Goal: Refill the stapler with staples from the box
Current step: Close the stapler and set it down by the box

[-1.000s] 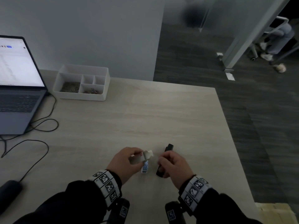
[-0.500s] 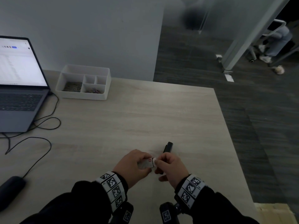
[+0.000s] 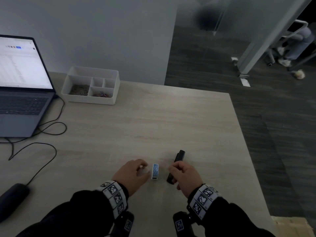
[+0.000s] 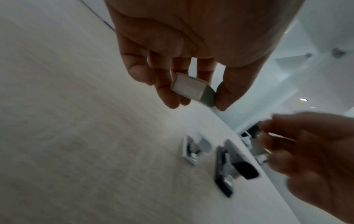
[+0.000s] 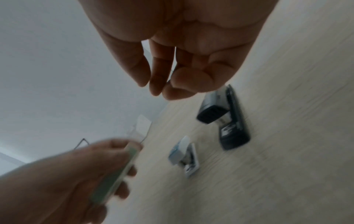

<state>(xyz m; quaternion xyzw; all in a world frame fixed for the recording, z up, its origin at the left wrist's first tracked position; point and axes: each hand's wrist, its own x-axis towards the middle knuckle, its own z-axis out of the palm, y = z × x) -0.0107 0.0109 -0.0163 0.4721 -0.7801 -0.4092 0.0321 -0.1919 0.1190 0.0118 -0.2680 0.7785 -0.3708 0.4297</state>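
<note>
A small staple box [image 4: 191, 88] sits pinched between the thumb and fingers of my left hand [image 4: 197, 104], just above the table; it is blurred in the right wrist view. On the table between my hands lies a small blue-and-white stapler [image 3: 155, 171] with its top raised [image 5: 182, 157]. A black stapler [image 3: 177, 164] lies right of it, lid lifted [image 4: 226, 171]. My right hand [image 3: 172, 170] hovers over the black stapler's near end. Its thumb and fingertips [image 5: 162, 89] are pinched together on what looks like a thin strip of staples, mostly hidden.
An open laptop [image 3: 20, 93] stands at the far left with cables [image 3: 51, 129] trailing over the table. A white divided organiser [image 3: 90, 100] sits at the back. A dark rounded object [image 3: 12, 199] lies near left. The table's right edge [image 3: 239, 134] drops to dark floor.
Half a second ago my right hand met the staple box in my left hand. The hands have since moved apart, and my right hand is back over the black stapler.
</note>
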